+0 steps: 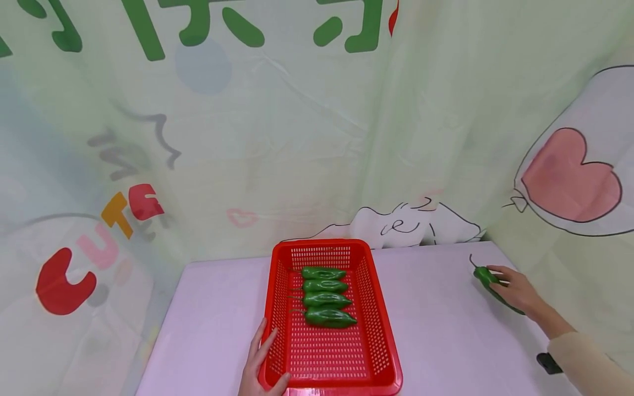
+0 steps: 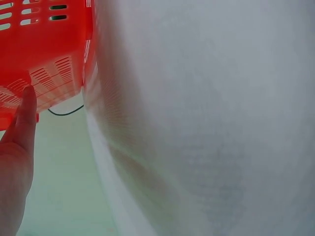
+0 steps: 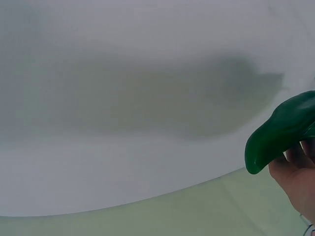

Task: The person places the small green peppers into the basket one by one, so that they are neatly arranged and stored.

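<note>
My right hand (image 1: 515, 289) grips a green chili pepper (image 1: 484, 276) over the right part of the table, its curved stem pointing away to the upper left. In the right wrist view, the fingers hold the same glossy pepper (image 3: 283, 128) at the right edge, partly cut off by the frame. A red plastic basket (image 1: 388, 346) stands in the middle, with several green peppers (image 1: 327, 300) lying sideways in a column in its far half. Against the basket's near left side, my left hand (image 1: 258, 366) rests with its fingers extended. One digit touches the basket wall (image 2: 54, 49) in the left wrist view.
A pale lilac table (image 1: 218, 324) carries the basket. Behind it hangs a printed cloth (image 1: 297, 137) with letters and drawings, continuing along both sides. A small black object (image 1: 548, 363) sits by the right forearm.
</note>
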Demonstrator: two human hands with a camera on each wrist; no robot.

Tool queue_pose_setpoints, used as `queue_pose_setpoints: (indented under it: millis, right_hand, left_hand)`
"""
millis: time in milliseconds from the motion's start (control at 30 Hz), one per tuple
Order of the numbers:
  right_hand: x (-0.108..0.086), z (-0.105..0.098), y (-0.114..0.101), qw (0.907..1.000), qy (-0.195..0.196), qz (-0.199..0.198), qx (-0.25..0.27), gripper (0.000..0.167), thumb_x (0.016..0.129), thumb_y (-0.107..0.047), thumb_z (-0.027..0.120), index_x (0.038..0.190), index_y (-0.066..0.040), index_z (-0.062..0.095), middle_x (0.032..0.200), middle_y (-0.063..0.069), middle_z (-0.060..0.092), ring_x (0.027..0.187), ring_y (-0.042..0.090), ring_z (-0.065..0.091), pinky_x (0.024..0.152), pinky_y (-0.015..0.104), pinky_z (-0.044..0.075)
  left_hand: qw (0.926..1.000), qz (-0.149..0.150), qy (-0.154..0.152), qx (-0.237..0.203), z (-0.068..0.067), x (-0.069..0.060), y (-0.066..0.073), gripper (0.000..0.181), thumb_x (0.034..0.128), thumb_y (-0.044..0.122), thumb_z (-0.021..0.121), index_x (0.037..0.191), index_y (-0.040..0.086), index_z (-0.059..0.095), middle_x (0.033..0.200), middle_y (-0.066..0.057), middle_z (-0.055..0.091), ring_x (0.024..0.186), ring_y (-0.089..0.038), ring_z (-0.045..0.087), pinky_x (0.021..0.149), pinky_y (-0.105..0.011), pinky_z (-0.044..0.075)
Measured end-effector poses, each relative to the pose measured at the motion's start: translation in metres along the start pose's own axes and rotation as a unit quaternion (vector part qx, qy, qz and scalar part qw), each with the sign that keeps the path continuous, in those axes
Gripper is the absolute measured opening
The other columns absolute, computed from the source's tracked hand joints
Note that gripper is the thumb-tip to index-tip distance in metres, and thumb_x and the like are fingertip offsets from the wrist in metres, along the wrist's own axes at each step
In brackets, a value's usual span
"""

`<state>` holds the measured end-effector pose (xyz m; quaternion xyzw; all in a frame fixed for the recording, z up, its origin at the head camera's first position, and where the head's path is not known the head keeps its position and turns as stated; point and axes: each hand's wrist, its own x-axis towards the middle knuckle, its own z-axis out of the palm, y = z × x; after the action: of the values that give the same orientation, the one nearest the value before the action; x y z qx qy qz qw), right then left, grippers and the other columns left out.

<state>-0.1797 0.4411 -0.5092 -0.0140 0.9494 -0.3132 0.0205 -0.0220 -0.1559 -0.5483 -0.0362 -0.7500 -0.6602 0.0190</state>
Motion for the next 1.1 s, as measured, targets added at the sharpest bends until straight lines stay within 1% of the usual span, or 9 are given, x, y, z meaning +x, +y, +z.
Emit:
queue_pose_setpoints:
  millis: [67,133,167,233,333,467,733,867,1100]
  right_hand:
    - [0.001,0.002,-0.008,0.9999,-0.006,-0.006,0.009,0.048,0.096,-0.001,0.054,0.136,0.018,0.036,0.128,0.048,0.04,0.112,0.063,0.046,0.081,0.055,0.055]
    - [0.001,0.005,-0.016,0.9997,-0.01,-0.014,0.018,0.048,0.096,-0.001,0.055,0.137,0.017,0.037,0.128,0.048,0.041,0.112,0.063,0.047,0.081,0.054,0.056]
    - [0.002,0.007,-0.02,0.9995,-0.011,-0.021,0.023,0.048,0.096,0.0,0.055,0.138,0.017,0.037,0.128,0.048,0.042,0.111,0.063,0.048,0.079,0.051,0.057]
    - [0.003,0.01,-0.031,0.9991,-0.014,-0.03,0.028,0.048,0.095,0.001,0.055,0.138,0.017,0.037,0.127,0.048,0.042,0.111,0.062,0.049,0.079,0.05,0.057]
    - [0.005,0.013,-0.047,0.9982,-0.02,-0.044,0.034,0.048,0.094,0.003,0.056,0.137,0.016,0.039,0.127,0.047,0.044,0.109,0.061,0.051,0.077,0.045,0.058]
    - [0.011,0.02,-0.063,0.9965,-0.025,-0.071,0.037,0.048,0.093,0.005,0.058,0.136,0.015,0.041,0.126,0.045,0.046,0.107,0.058,0.054,0.076,0.041,0.058]
    - [0.016,0.027,-0.103,0.9903,-0.035,-0.123,0.053,0.047,0.092,0.006,0.061,0.135,0.015,0.045,0.124,0.042,0.051,0.106,0.056,0.056,0.077,0.042,0.058]
    - [0.017,0.03,-0.118,0.988,-0.038,-0.138,0.058,0.046,0.091,0.007,0.061,0.134,0.015,0.045,0.125,0.041,0.051,0.108,0.055,0.056,0.079,0.043,0.058]
    - [0.02,0.033,-0.143,0.9841,-0.038,-0.162,0.062,0.045,0.092,0.006,0.06,0.134,0.013,0.047,0.125,0.037,0.052,0.107,0.054,0.057,0.08,0.049,0.059]
  left_hand:
    - [1.0,-0.004,-0.002,-0.003,0.0,0.0,0.0,0.079,0.0788,0.019,0.076,0.149,0.013,0.043,0.161,0.008,0.018,0.138,-0.028,0.025,0.09,-0.029,0.054]
    - [1.0,-0.006,-0.003,0.0,0.0,0.0,0.0,0.079,0.0788,0.019,0.077,0.149,0.013,0.043,0.161,0.009,0.018,0.139,-0.029,0.023,0.09,-0.028,0.054]
    - [1.0,-0.005,-0.003,0.003,0.0,0.0,0.0,0.079,0.0787,0.019,0.077,0.149,0.013,0.043,0.161,0.008,0.017,0.139,-0.029,0.023,0.09,-0.028,0.054]
    - [0.9999,-0.006,-0.002,0.008,0.0,0.0,0.0,0.079,0.0785,0.02,0.077,0.149,0.014,0.043,0.161,0.008,0.018,0.14,-0.029,0.023,0.091,-0.028,0.053]
    - [0.9998,-0.013,0.0,0.012,0.0,0.0,0.0,0.079,0.0781,0.022,0.078,0.149,0.015,0.044,0.161,0.009,0.018,0.139,-0.029,0.024,0.09,-0.029,0.054]
    - [0.9997,-0.02,0.001,0.013,0.0,0.0,0.002,0.079,0.0781,0.024,0.078,0.149,0.016,0.044,0.16,0.009,0.018,0.139,-0.029,0.025,0.09,-0.031,0.055]
    - [0.9994,-0.034,-0.001,0.012,0.0,0.0,0.004,0.083,0.0761,0.028,0.08,0.15,0.018,0.043,0.16,0.01,0.017,0.139,-0.031,0.026,0.088,-0.035,0.056]
    - [0.9991,-0.036,-0.004,0.02,0.0,0.0,0.003,0.085,0.0757,0.031,0.081,0.15,0.019,0.042,0.16,0.011,0.016,0.14,-0.03,0.025,0.088,-0.034,0.056]
    - [0.9992,-0.033,-0.006,0.024,0.0,0.0,0.003,0.086,0.0758,0.033,0.08,0.15,0.018,0.041,0.161,0.01,0.016,0.14,-0.03,0.025,0.088,-0.034,0.056]
